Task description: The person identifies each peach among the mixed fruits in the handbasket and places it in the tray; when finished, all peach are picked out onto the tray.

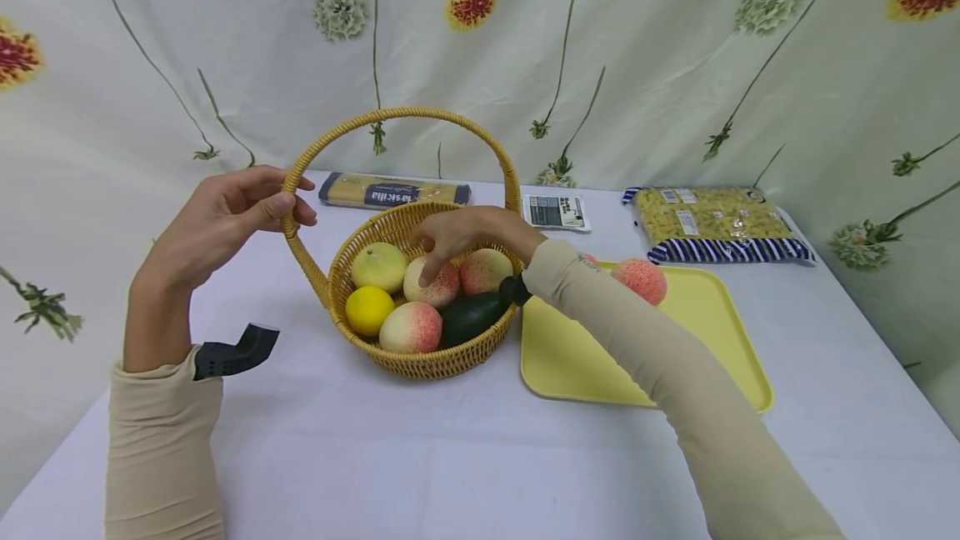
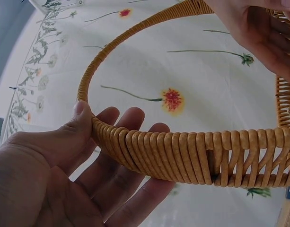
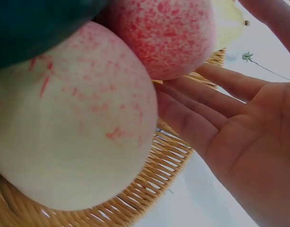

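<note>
A wicker basket (image 1: 431, 367) with a tall handle stands on the table. My left hand (image 1: 213, 223) holds the handle (image 2: 149, 149) at its left side, thumb on one face and fingers behind it. My right hand (image 1: 472, 227) reaches into the basket over a pink-speckled peach (image 1: 442, 286). In the right wrist view its extended fingers (image 3: 197, 106) lie against that peach (image 3: 163, 38). Around it are two more peaches (image 1: 408, 328), (image 1: 486, 271), a pale yellow-green round fruit (image 1: 378, 266), a yellow lemon-like fruit (image 1: 369, 311) and a dark green, avocado-like fruit (image 1: 471, 319).
Right of the basket lies a yellow tray (image 1: 720, 332) bearing a pink peach (image 1: 641, 280), with another pink fruit partly behind my right sleeve. Behind are a spaghetti pack (image 1: 393, 190), a small white packet (image 1: 557, 212) and a bag of pasta (image 1: 712, 219), near the flowered cloth.
</note>
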A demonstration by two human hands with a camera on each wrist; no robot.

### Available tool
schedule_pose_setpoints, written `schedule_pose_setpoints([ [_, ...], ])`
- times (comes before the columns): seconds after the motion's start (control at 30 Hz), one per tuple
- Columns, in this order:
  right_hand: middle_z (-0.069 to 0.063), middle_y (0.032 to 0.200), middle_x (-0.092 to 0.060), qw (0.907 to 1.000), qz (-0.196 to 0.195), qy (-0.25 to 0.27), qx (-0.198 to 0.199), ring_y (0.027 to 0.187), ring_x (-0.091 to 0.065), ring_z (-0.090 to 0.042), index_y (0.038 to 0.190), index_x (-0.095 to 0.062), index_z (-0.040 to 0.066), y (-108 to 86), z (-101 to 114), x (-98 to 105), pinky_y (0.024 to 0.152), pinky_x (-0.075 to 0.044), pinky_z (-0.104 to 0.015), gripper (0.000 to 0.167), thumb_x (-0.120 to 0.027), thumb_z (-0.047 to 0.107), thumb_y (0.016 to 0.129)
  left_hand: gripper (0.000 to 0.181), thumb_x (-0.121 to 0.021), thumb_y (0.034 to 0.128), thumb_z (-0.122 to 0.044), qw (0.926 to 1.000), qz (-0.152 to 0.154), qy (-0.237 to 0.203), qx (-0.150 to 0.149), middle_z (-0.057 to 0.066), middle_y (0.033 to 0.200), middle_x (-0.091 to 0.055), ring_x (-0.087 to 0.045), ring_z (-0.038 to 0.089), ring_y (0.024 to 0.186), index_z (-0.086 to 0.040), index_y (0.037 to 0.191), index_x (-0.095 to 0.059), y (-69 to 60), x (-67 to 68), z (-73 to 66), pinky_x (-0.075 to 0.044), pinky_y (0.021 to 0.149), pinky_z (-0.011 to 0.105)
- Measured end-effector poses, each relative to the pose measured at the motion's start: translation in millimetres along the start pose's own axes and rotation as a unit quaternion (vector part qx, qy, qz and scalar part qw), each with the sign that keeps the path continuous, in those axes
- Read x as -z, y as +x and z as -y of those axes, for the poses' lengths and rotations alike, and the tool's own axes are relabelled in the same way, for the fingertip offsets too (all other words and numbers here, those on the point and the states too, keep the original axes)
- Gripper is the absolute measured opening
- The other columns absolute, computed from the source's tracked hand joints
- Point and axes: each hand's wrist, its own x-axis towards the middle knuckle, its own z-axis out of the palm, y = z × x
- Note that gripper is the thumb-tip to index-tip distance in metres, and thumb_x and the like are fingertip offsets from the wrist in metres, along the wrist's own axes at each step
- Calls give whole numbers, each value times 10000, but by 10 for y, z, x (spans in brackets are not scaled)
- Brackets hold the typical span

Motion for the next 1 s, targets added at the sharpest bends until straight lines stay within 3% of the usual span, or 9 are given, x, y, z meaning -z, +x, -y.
schedule_pose_setpoints([
  [0.2, -120, 1365, -504, 9999, 144, 9, 26, 1218, -493, -218, 1410, -430, 52, 21, -32, -25, 1003, -431, -314, 665, -690, 335, 868, 250, -513, 988, -93, 10000, -3, 29, 17, 91, 922, -696, -660, 166, 828, -30, 1222, -574, 4, -1, -4, -542, 772, 178],
  [1.0, -39, 1262, -553, 9988, 420, -230, -131, 1116, -510, -162, 1342, -510, 102, 66, -67, -80, 972, -431, -285, 524, -643, 337, 893, 248, -518, 987, -98, 10000, -8, -7, 63, 67, 903, -703, -667, 162, 823, -21, 1216, -572, -11, -7, -21, -545, 771, 183],
])
